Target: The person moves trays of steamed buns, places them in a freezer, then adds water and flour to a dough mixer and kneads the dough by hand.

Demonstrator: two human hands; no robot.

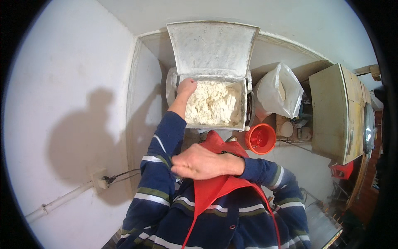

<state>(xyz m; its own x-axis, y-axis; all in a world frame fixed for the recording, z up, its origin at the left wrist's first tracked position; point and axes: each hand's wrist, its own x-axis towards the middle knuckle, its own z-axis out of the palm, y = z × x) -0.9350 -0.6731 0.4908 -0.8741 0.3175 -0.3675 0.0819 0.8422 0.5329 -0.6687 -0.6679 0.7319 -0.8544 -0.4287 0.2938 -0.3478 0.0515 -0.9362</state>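
Before me stands a metal dough mixer (243, 102) with its lid (213, 49) raised against the wall. Its bin holds pale, shaggy dough (211, 99); the dough's right part looks blurred. My left hand (187, 87) is curled into a fist above the bin's far left corner, with nothing visible in it. Whether it touches the rim is hidden. My right hand (203, 163) crosses my chest and grips the left sleeve (163, 158) near the elbow. Below the bin hangs my red apron (211, 193).
An orange-red bucket (261, 138) stands right of the mixer, below an open white sack (276, 90). A large pale box or cabinet (329, 115) is farther right. On the left, a wall (71, 62) carries a socket with a plugged cable (108, 180).
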